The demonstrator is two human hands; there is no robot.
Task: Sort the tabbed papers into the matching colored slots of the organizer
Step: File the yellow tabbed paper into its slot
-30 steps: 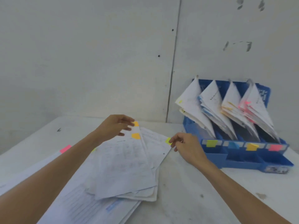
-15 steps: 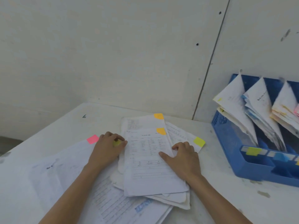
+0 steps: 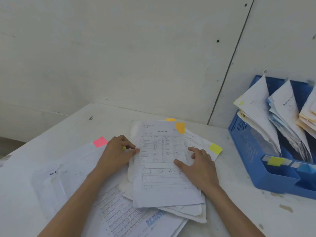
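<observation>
A loose pile of white papers lies on the table in front of me. The top sheet carries an orange tab, and a second orange tab peeks out behind it. My left hand pinches the top sheet's left edge. My right hand has its thumb on the sheet and its fingers curled at the bunched right edge. A yellow tab sticks out right of that hand; a pink tab lies left of the pile. The blue organizer stands at the right with papers in its slots.
The organizer's front shows a yellow label and a blue label; its right part is cut off by the frame. The white table meets a grey wall close behind the pile. Larger printed sheets lie under the pile.
The view has swung left and down. My hands came down from the tabs onto the pile, and now the fingers of both curl at the top sheet's side edges.
</observation>
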